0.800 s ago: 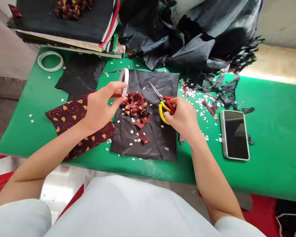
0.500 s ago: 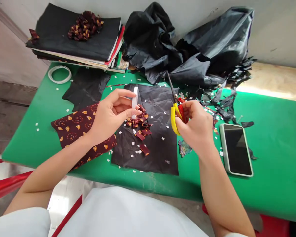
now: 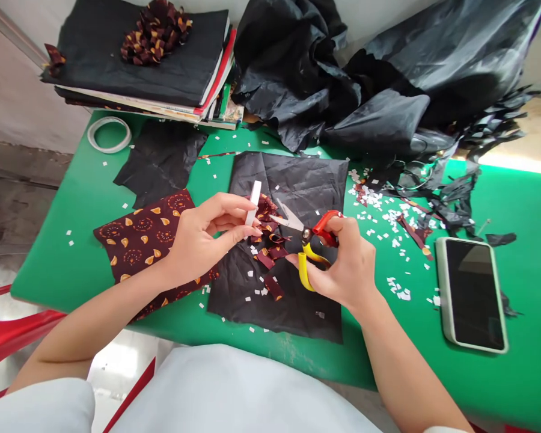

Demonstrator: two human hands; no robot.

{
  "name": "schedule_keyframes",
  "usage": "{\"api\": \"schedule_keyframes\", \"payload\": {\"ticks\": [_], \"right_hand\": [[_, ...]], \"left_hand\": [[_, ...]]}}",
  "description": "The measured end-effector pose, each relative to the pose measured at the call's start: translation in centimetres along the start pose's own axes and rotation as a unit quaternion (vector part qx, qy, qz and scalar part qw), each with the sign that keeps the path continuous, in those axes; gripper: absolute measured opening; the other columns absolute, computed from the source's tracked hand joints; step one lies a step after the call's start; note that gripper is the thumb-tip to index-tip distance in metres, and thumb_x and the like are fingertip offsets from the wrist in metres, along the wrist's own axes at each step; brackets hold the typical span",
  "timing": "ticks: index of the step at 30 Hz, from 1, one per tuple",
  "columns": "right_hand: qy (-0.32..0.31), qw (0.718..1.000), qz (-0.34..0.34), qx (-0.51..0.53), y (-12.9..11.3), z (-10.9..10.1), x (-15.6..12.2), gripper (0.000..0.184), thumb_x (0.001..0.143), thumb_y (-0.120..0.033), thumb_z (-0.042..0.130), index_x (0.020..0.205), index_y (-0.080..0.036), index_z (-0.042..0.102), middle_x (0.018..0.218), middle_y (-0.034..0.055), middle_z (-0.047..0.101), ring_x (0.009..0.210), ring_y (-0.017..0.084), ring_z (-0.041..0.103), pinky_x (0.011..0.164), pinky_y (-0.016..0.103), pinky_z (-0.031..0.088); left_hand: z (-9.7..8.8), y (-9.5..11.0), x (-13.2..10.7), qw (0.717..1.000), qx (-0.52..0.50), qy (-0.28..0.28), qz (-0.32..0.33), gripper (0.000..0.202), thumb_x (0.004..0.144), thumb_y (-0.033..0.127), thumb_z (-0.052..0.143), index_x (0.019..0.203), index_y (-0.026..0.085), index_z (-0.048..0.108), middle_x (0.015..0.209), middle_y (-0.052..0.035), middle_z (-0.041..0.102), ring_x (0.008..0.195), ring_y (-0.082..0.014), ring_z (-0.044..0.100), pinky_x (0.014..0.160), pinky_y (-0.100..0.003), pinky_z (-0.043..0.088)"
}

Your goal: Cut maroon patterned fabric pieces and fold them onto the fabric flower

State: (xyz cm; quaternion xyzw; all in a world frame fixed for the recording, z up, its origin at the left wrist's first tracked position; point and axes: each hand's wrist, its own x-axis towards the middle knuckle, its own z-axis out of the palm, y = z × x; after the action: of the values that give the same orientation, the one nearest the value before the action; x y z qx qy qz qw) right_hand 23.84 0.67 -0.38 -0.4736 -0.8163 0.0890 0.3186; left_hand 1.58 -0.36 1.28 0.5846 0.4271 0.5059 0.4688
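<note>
My left hand (image 3: 207,237) pinches a narrow white strip (image 3: 253,201) between thumb and fingers, its free end pointing up. My right hand (image 3: 349,258) is closed round the scissors (image 3: 306,236), which have one red and one yellow handle. Their blades are apart and point toward the strip without touching it. Below both hands lies a creased black sheet (image 3: 293,316), with small maroon patterned fabric pieces (image 3: 265,258) and tiny white bits on it. Partly under my left forearm is a larger maroon patterned cloth (image 3: 139,231).
A roll of white tape (image 3: 109,149) lies at the left. Behind it, a stack of books (image 3: 139,102) carries a maroon ruffled bunch (image 3: 155,36). Crumpled black plastic (image 3: 293,72) fills the back. On the right are a phone (image 3: 473,294) and scattered white bits (image 3: 397,219).
The scissors have swung from pointing up and away to pointing left toward the strip, and their blades have opened. My left hand with the strip has come slightly lower in view.
</note>
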Motion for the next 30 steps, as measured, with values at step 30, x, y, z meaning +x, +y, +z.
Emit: {"api": "schedule_keyframes", "payload": {"ticks": [30], "right_hand": [[-0.079, 0.996, 0.027, -0.021, 0.16, -0.39, -0.52, 0.021, 0.078, -0.046, 0.059, 0.076, -0.025, 0.06, 0.064, 0.0024, 0.06, 0.057, 0.015, 0.053, 0.052, 0.028, 0.039]], "left_hand": [[-0.75, 0.34, 0.09, 0.987, 0.147, -0.059, 0.027, 0.018, 0.076, 0.019, 0.065, 0.094, 0.02, 0.067, 0.086, 0.0005, 0.07, 0.078, -0.0145, 0.069, 0.079, -0.027, 0.061]]}}
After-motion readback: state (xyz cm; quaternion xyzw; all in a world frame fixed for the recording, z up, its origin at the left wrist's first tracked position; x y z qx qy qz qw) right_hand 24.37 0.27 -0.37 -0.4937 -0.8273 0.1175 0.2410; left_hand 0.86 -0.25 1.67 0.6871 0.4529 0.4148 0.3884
